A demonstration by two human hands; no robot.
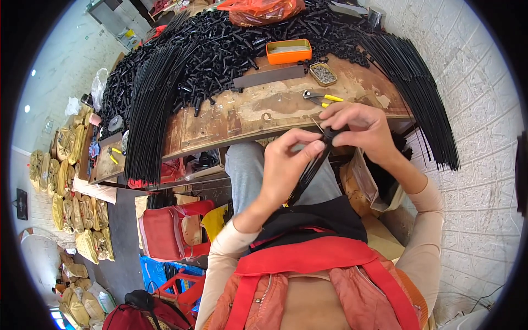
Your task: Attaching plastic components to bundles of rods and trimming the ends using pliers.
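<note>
In front of my lap, just off the table edge, a narrow bundle of thin black rods (311,175) slants down toward my waist. At its upper end sits a small round black piece (329,132). My right hand (366,132) is closed in a pinch on that piece, fingers curled around its far side. My left hand (283,162) is closed beside it, thumb and forefinger pinching near the top of the rods. A thin wire (317,122) sticks up between the hands. How the rods meet the piece is too small to make out.
Wire cutters (324,99) with yellow grips lie on the wooden table (236,118). Behind are a small dish of metal bits (323,73), an orange box (289,52) and heaped black plastic parts (220,55). Long black rods hang over the edge at left (151,110) and right (423,93).
</note>
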